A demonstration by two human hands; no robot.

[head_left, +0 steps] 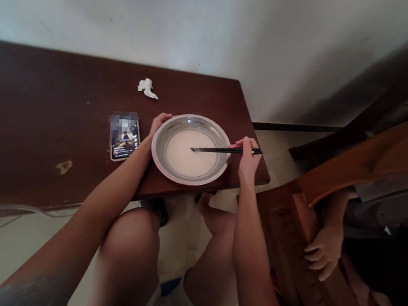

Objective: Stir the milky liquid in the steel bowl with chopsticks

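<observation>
A steel bowl (162,142) holding a pale white batter or liquid (184,156) sits near the front right corner of a dark wooden table (50,127). My left hand (158,123) rests against the bowl's left rim, fingers curled on it. My right hand (248,159) is closed on a pair of black chopsticks (221,150). They lie level across the bowl's right rim, tips in the white liquid near the middle.
A phone (124,139) with a lit screen lies just left of the bowl. A crumpled white tissue (146,87) sits further back. A wooden chair (328,191) stands at the right, where another person's hand (323,254) hangs down. My knees are under the table edge.
</observation>
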